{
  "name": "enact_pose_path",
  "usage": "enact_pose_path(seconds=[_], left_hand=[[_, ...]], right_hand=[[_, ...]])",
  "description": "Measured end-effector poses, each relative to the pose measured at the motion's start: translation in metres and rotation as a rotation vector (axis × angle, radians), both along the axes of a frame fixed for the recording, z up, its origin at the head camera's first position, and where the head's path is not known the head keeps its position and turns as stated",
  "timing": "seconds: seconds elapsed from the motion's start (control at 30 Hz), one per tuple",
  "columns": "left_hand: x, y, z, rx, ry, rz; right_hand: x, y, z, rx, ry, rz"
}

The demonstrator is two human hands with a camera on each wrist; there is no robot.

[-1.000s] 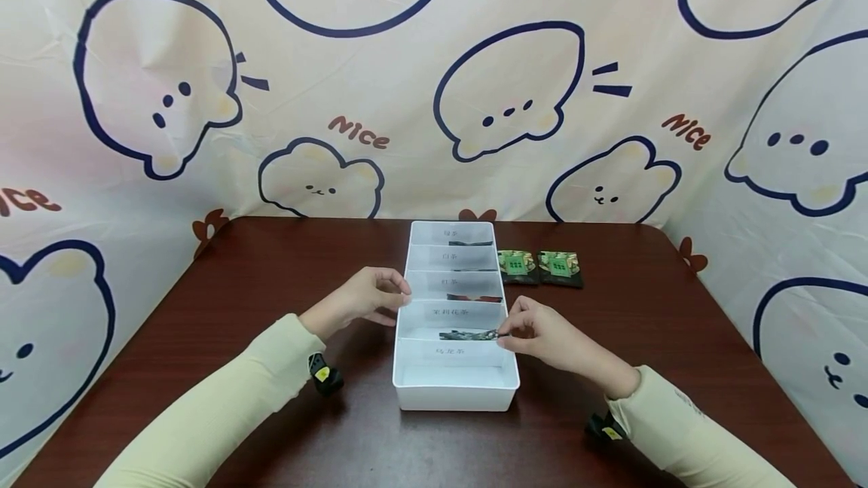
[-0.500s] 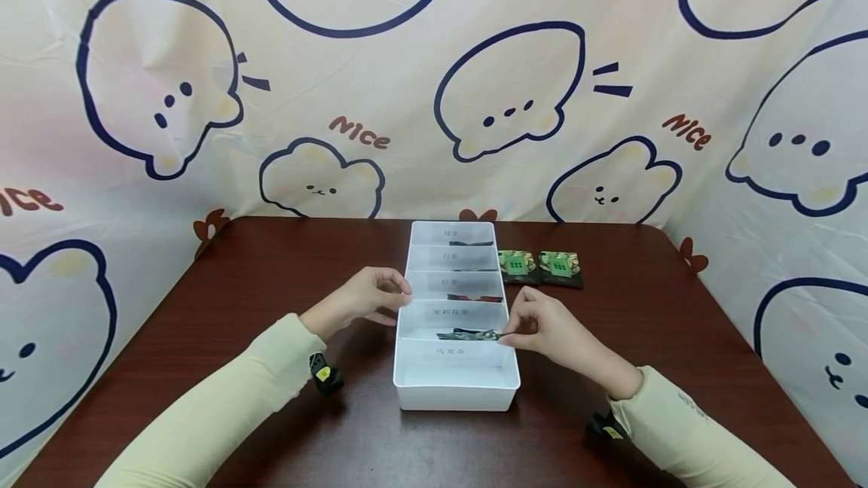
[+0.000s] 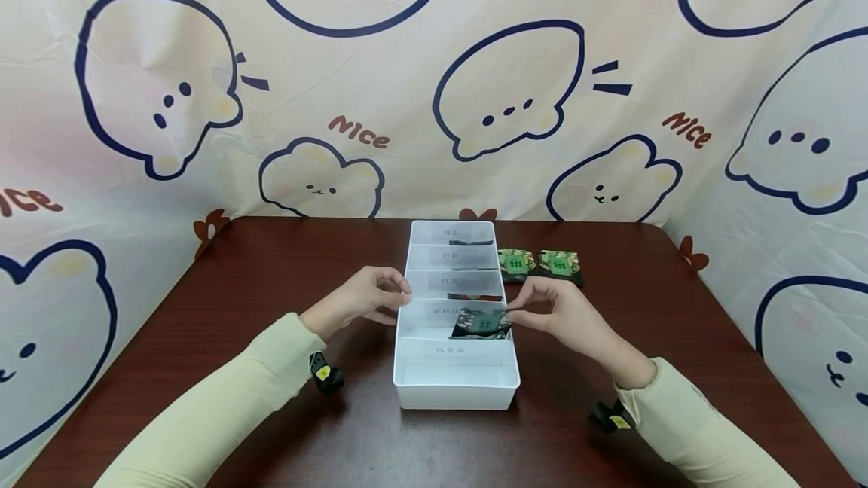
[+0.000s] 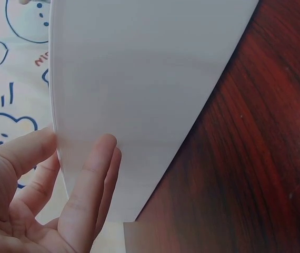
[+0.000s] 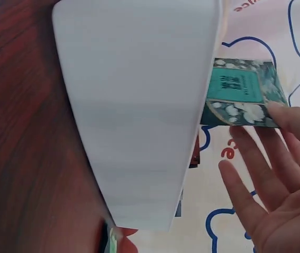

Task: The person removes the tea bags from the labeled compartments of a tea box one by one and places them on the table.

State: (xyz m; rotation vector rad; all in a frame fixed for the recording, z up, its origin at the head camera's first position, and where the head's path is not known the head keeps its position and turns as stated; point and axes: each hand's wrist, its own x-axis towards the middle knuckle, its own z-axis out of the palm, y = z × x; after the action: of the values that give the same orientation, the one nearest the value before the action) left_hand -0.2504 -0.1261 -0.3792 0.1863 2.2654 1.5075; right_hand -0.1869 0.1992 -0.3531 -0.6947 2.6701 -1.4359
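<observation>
A long white divided box (image 3: 456,396) stands on the table, its compartments labelled in Chinese characters. My right hand (image 3: 559,315) pinches a dark green tea packet (image 3: 480,324) by its right edge, over the second compartment from the front. In the right wrist view the packet's teal label (image 5: 237,84) and white flower print show above the rim, with the thumb on its corner. My left hand (image 3: 362,298) touches the left side of the box, fingertips at the rim. In the left wrist view two relaxed fingers (image 4: 89,182) lie along the outer wall.
Two green and black packets (image 3: 518,263) (image 3: 560,263) lie on the dark wooden table (image 3: 305,254), right of the box. Edges of other packets show in the rear compartments, one of them reddish (image 3: 475,297). A printed curtain (image 3: 407,81) encloses the table behind and at the sides.
The right hand has moved up and slightly right with the tea packet. Earlier only the packet's top edge showed in the compartment; now its printed face shows. The left hand stays in place.
</observation>
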Motion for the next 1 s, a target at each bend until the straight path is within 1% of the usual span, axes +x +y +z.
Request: enact_pose_path(seconds=[0.07, 0.13, 0.2, 0.3, 0.43, 0.53, 0.57, 0.7, 0.83, 0.97, 1.0], left_hand=[[0.000, 0.000, 0.000, 0.001, 0.002, -0.002], [0.001, 0.000, 0.001, 0.003, 0.001, -0.004], [0.001, 0.000, 0.001, 0.006, 0.000, -0.006], [0.001, 0.000, 0.001, 0.008, -0.002, -0.006], [0.002, 0.000, 0.001, 0.007, -0.003, 0.000], [0.002, 0.000, 0.001, 0.007, -0.004, 0.003], [0.002, 0.000, 0.001, 0.008, -0.005, 0.004], [0.002, 0.001, 0.000, 0.011, -0.005, 0.001], [0.001, 0.000, 0.000, 0.008, -0.004, 0.000], [0.001, 0.000, 0.000, 0.007, -0.006, 0.004], [0.001, 0.000, 0.000, 0.009, -0.007, 0.004]], right_hand=[[-0.001, 0.001, 0.004, -0.077, 0.000, -0.012], [-0.003, 0.004, 0.007, -0.156, 0.021, -0.035], [-0.006, 0.007, 0.013, -0.257, 0.046, -0.057], [-0.012, 0.014, 0.024, -0.435, 0.068, -0.091], [-0.025, 0.028, 0.042, -0.701, 0.031, -0.128], [-0.040, 0.043, 0.055, -0.851, 0.004, -0.157], [-0.046, 0.049, 0.058, -0.882, -0.002, -0.171], [-0.071, 0.075, 0.066, -0.903, 0.005, -0.284], [-0.095, 0.100, 0.067, -0.834, -0.018, -0.427], [-0.117, 0.122, 0.058, -0.724, -0.084, -0.540], [-0.121, 0.128, 0.054, -0.677, -0.102, -0.565]])
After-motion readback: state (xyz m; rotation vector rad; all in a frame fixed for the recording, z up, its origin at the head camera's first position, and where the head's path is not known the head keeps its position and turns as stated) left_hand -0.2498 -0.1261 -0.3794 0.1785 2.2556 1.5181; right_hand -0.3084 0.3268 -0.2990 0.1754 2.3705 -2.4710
